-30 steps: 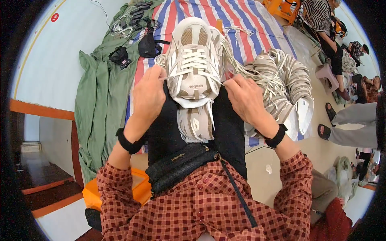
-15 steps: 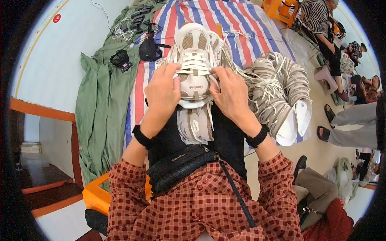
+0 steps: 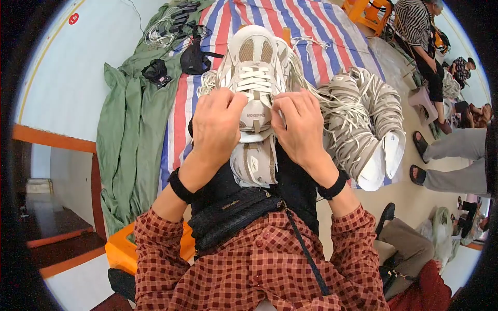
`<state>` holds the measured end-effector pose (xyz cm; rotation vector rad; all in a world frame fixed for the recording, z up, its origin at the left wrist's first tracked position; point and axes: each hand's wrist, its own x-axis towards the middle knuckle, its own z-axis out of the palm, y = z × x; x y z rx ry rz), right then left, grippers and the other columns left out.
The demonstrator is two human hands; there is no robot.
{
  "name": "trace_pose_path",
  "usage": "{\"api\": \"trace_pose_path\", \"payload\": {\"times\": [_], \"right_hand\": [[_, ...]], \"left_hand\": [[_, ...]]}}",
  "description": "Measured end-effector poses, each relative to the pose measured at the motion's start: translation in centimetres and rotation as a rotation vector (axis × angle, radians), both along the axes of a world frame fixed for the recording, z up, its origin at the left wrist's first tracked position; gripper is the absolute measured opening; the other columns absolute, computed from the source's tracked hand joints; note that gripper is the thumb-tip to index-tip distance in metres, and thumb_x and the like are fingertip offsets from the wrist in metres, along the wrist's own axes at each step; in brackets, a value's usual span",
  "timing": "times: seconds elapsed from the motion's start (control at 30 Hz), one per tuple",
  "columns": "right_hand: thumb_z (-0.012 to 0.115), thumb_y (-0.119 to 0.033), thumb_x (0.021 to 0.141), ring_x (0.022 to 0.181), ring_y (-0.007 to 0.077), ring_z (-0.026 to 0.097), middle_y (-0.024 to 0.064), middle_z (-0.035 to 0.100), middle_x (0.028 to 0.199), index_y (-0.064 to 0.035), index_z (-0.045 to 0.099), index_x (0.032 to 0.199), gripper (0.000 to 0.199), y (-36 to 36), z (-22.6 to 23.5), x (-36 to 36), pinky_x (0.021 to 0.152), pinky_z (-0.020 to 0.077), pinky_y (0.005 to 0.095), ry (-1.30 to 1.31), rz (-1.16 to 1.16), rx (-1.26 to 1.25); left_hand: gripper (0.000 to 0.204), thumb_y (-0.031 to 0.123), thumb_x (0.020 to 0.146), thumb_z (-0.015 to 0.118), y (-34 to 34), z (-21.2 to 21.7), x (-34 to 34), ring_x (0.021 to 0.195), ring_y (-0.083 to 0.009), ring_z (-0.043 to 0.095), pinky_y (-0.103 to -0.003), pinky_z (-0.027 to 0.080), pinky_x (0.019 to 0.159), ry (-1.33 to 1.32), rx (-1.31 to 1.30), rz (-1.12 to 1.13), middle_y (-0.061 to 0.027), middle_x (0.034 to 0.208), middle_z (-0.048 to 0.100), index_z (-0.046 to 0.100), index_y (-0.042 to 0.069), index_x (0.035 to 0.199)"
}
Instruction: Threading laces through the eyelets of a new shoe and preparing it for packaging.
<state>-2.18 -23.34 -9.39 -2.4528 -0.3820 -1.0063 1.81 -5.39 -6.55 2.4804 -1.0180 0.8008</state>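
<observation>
A beige and white sneaker (image 3: 253,39) sits in front of me, toe pointing away. White shoelaces (image 3: 254,80) criss-cross over its tongue. My left hand (image 3: 215,124) is closed at the left side of the collar, thumb and forefinger pinched on the shoelace near the upper eyelets. On the opposite side, my right hand (image 3: 302,124) is also closed in a pinch at the lace; its fingertips partly hide what they grip. Another beige shoe (image 3: 254,163) lies nearer me, below the first one's heel. More shoes are partly hidden behind the laced one.
Rows of beige shoes (image 3: 365,124) with loose laces are stacked at the right on a striped sheet (image 3: 233,15). Green cloth (image 3: 124,150) drapes at the left, with a black pouch (image 3: 194,59) nearby. Other people sit or stand at right, near an orange stool (image 3: 365,13).
Both hands have shifted slightly, the left one turning with its fingers curling further inward at the collar. The right fingers have drawn into a tighter pinch. The shoe stays nearly in place.
</observation>
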Motion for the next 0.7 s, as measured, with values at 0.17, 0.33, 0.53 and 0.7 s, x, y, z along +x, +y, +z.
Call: {"api": "trace_pose_path", "payload": {"times": [0.17,0.33,0.53,0.7], "right_hand": [[0.067,-0.001,0.072,0.090,0.0279,0.058,0.0090,0.060,0.096,-0.0056,0.057,0.089,0.021,0.0,-0.3,-0.3,0.083,0.0450,0.0408,0.020,0.019,0.040],[0.067,-0.006,0.077,0.091,0.0303,0.056,0.0119,0.058,0.096,-0.0056,0.059,0.103,0.027,0.3,0.1,0.0,0.081,0.0442,0.0409,0.089,0.012,0.144],[0.067,-0.010,0.078,0.091,0.0307,0.055,0.0129,0.057,0.094,-0.0053,0.062,0.094,0.017,0.2,0.6,-0.2,0.078,0.0430,0.0412,0.152,0.060,0.178],[0.068,-0.005,0.078,0.075,0.0276,0.057,0.0111,0.058,0.083,-0.0027,0.064,0.085,0.007,-0.3,0.5,0.7,0.069,0.0457,0.0347,0.180,0.070,0.367]], "left_hand": [[0.020,0.005,0.076,0.055,-0.7,-0.3,-0.5,0.077,-0.0239,0.054,-0.035,0.040,0.065,-0.039,0.063,-0.004,-0.0070,0.080,0.049,0.060,0.008,0.096],[0.025,0.008,0.079,0.054,-0.4,-0.9,-0.9,0.075,-0.0218,0.055,-0.034,0.040,0.064,-0.016,0.109,0.002,-0.0059,0.082,0.051,0.062,0.008,0.102],[0.024,0.004,0.075,0.060,-0.4,-0.4,-0.9,0.076,-0.0236,0.057,-0.034,0.042,0.065,0.033,0.008,0.047,-0.0065,0.081,0.052,0.062,0.007,0.098],[0.025,0.002,0.071,0.063,0.1,-0.1,0.4,0.077,-0.0255,0.058,-0.036,0.045,0.065,0.062,-0.078,0.058,-0.0069,0.081,0.052,0.061,0.009,0.096]]}}
